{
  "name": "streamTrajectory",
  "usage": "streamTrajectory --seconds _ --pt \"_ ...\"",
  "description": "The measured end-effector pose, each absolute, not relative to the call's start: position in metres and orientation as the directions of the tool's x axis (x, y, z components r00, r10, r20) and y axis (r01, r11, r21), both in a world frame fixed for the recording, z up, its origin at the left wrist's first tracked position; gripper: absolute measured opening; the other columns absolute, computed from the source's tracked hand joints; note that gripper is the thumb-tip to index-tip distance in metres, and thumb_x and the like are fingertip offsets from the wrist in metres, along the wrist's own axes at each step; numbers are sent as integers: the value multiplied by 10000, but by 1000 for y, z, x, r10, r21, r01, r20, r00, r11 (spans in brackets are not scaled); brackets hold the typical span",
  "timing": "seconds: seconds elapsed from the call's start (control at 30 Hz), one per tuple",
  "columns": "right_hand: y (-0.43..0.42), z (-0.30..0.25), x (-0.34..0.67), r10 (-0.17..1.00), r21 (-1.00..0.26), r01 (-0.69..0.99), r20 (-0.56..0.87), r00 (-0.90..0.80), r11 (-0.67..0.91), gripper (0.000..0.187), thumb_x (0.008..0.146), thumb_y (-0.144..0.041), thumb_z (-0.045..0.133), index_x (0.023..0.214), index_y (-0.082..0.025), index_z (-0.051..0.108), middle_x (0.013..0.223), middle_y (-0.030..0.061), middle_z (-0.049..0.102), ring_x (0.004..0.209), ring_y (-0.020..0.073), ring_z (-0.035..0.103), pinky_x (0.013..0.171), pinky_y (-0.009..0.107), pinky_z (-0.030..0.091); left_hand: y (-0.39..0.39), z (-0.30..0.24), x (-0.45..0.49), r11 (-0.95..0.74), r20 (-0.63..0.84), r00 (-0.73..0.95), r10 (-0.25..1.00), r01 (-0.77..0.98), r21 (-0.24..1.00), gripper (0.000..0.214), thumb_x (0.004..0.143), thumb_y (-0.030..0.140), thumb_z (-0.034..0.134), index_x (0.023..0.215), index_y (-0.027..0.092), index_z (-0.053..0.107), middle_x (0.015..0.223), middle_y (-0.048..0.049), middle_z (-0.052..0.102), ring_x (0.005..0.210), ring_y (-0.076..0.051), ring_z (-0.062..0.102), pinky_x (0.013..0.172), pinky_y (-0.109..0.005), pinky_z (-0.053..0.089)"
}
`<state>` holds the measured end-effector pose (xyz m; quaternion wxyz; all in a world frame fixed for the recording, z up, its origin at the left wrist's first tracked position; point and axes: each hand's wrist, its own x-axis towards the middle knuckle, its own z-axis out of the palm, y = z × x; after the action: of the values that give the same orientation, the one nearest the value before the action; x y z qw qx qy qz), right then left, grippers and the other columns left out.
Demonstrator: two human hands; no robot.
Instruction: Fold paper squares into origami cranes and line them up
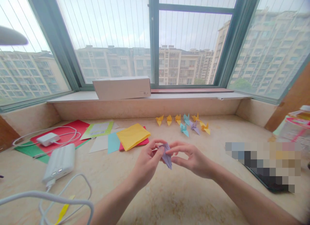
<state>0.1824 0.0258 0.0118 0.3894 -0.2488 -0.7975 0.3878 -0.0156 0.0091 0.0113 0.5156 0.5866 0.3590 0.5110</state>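
A small piece of folded purple origami paper is held above the table, its pointed end hanging down. My left hand pinches it between thumb and bent fingers. My right hand comes in from the other side, index finger and thumb closed at the paper's right edge. Beyond the hands stand several folded paper cranes: yellow ones such as this crane, blue ones like this crane, and a purple crane. A yellow paper packet lies beyond my left hand, on top of red paper.
On the left are a white power bank, a charger, cables and coloured sheets. A phone, partly pixelated, lies right, near a plastic bottle. A white box sits on the window ledge.
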Motion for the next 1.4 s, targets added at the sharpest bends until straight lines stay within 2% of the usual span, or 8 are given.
streamTrajectory --seconds 0.17,0.4,0.6,0.8,0.93,1.1,1.3,1.4 --pt "32 3 181 727 -799 111 468 -502 591 164 907 -351 694 974 -223 774 1023 70 710 930 193 653 824 326 500 7 11 -14 -202 229 250 941 -128 971 260 924 392 615 1045 163 603 866 -39 677 698 -173 689 696 -334 565" --pt "31 -1 176 843 -846 158 454 -288 509 375 945 -516 584 864 -167 696 762 35 698 701 161 612 662 286 474 -1 11 -16 -247 252 351 902 -59 967 293 915 359 657 1132 167 613 1008 -85 715 892 -193 681 826 -333 538" --pt "24 -7 167 857 -841 181 480 -186 510 281 913 -460 647 848 -187 656 768 35 702 712 172 630 679 291 494 2 2 -8 -248 254 265 930 -56 967 257 880 382 701 964 160 603 862 -54 700 780 -172 678 715 -287 531" --pt "24 -14 164 844 -849 74 505 -182 523 209 923 -380 653 1026 -223 562 777 5 701 702 158 661 644 268 511 3 10 -7 -197 214 189 958 -107 975 421 863 357 718 1193 188 519 759 1 704 687 -159 681 688 -283 538" --pt "21 -8 166 827 -834 85 519 -216 545 192 938 -375 633 1025 -226 550 748 -4 694 680 152 663 614 257 502 3 14 -10 -187 197 232 953 -64 980 364 860 356 717 1139 154 602 796 -38 723 732 -177 687 702 -299 550" --pt "18 2 172 767 -742 217 569 -295 634 157 963 -333 595 1075 -224 605 771 -1 688 710 148 648 682 278 516 5 13 -12 -227 213 280 936 17 974 229 863 372 710 891 146 719 848 -65 715 754 -172 644 677 -277 525" --pt "17 11 174 665 -603 283 657 -355 746 168 960 -252 602 1083 -247 717 910 42 700 795 170 637 714 306 527 6 12 -15 -375 369 110 923 45 926 179 827 367 754 861 192 763 843 -25 563 751 -136 540 589 -211 455" --pt "20 10 175 643 -589 259 716 -274 766 162 958 -217 592 1023 -246 737 951 60 699 863 185 667 757 331 550 1 15 -13 -287 289 216 933 -43 957 268 838 410 742 989 190 716 731 4 557 647 -117 542 566 -217 461"
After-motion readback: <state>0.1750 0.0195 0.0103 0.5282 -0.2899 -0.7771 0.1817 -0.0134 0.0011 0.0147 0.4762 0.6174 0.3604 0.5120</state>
